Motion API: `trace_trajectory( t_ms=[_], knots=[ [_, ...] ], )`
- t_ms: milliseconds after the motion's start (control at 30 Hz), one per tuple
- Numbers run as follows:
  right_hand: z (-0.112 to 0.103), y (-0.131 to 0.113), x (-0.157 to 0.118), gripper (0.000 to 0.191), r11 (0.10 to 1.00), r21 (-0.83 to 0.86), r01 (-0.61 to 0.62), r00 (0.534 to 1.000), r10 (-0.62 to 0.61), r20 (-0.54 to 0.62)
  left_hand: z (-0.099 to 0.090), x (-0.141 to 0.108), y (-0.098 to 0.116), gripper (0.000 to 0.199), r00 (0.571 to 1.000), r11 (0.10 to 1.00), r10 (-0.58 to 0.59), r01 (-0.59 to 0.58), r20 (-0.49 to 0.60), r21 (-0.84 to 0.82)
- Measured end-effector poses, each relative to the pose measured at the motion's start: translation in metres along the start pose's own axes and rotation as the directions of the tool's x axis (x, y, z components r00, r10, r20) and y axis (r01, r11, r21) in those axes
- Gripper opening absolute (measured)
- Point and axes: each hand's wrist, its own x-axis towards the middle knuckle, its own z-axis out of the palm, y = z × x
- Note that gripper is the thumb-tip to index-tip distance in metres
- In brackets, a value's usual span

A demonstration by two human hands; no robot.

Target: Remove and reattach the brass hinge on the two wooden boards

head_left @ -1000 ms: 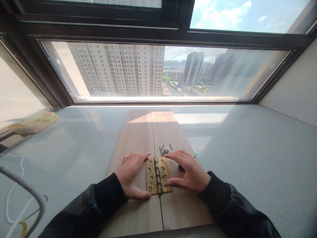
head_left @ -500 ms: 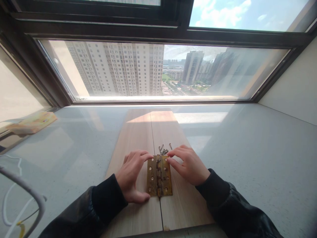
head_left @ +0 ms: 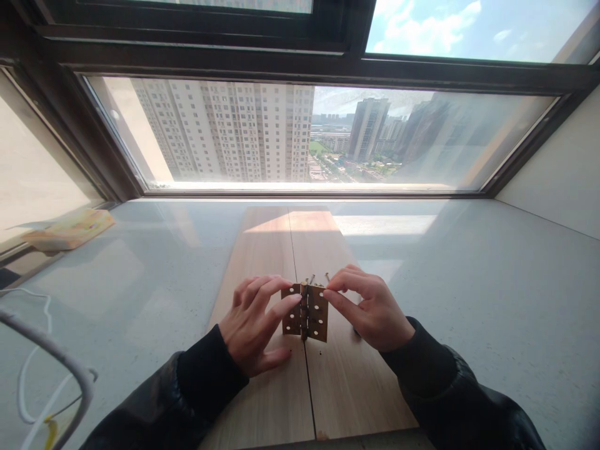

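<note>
Pale windowside counter (head_left: 497, 294) bears 2 boards (head_left: 356, 387), left hand (head_left: 253, 325) and right hand (head_left: 372, 306) gripping a hinge (head_left: 312, 315).

Pale wooden boards (head_left: 349, 394) lying on glossy white sill (head_left: 473, 300); brass rectangular hinge (head_left: 304, 311) spanning narrow dark seam (head_left: 310, 390); small metal screws (head_left: 312, 279) lying behind hinge

Bright daylight through the window (head_left: 328, 134), sunlit patch on the boards (head_left: 323, 250)

Rectangular brassy-brown metal hinge (head_left: 317, 315) with darker blotches, kinda worn gold. Long pale-beige wooden boards (head_left: 279, 400) have faint streaky grain. Shiny black jacket sleeves (head_left: 478, 412), flat greyish-white speckled sill (head_left: 497, 300), and a chunky dark brown window frame (head_left: 210, 60).
</note>
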Motion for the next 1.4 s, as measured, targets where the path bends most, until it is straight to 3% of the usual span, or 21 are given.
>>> trace_trajectory(
  t_ms=[100, 200, 400, 467, 567, 933, 1167, 1400],
  knots=[
    [0.0, -0.005, -0.002, 0.011, 0.987, -0.015, 0.161, 0.987, -0.162, -0.002, -0.005, 0.0, -0.002, 0.067, 0.988, 1.0, 0.0, -0.002, -0.153, -0.016],
    [-0.001, -0.006, -0.003, 0.008, 0.961, -0.044, 0.271, 0.962, -0.272, -0.002, -0.011, -0.001, -0.004, 0.051, 0.955, 0.999, -0.034, 0.03, -0.296, -0.017],
    [-0.002, 0.0, -0.007, 0.008, 0.945, -0.01, 0.328, 0.944, -0.328, -0.009, -0.018, -0.001, -0.01, 0.013, 0.932, 0.991, -0.091, 0.052, -0.35, -0.12],
    [-0.002, 0.001, -0.009, 0.008, 0.94, 0.001, 0.342, 0.94, -0.342, -0.015, -0.016, -0.001, -0.012, 0.013, 0.931, 0.975, -0.16, 0.097, -0.328, -0.202],
    [-0.003, 0.001, -0.01, 0.009, 0.936, 0.004, 0.352, 0.936, -0.352, -0.018, -0.01, -0.001, -0.015, 0.029, 0.931, 0.926, -0.254, 0.155, -0.262, -0.344],
    [-0.006, 0.002, -0.011, 0.01, 0.941, -0.001, 0.339, 0.941, -0.339, -0.028, 0.001, 0.0, -0.024, 0.042, 0.912, 0.692, -0.407, 0.345, 0.052, -0.634],
    [-0.006, 0.011, -0.012, 0.009, 0.953, 0.015, 0.303, 0.952, -0.302, -0.049, 0.0, 0.016, -0.026, 0.043, 0.924, 0.642, -0.338, 0.366, 0.18, -0.673],
    [-0.006, 0.015, -0.014, 0.009, 0.957, 0.038, 0.288, 0.956, -0.286, -0.058, -0.009, 0.027, -0.031, 0.039, 0.904, 0.578, -0.295, 0.427, 0.311, -0.696]
  ],
)
